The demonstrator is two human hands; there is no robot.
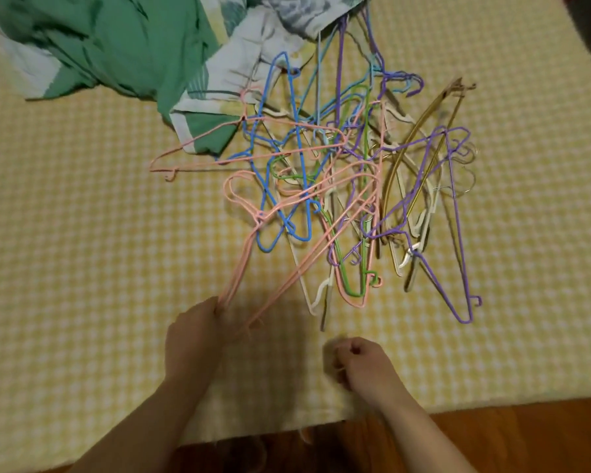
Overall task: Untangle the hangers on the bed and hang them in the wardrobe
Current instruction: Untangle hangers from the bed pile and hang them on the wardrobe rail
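Single view only, from the camera on my head. It looked forward and steeply down over the near edge of the bed point(82, 233), close enough that my forearms entered from the bottom of frame. Wide-angle lens; the bed's edge bowed visibly. A strip of wooden floor point(526, 435) showed at bottom right. No second view to share anything with.
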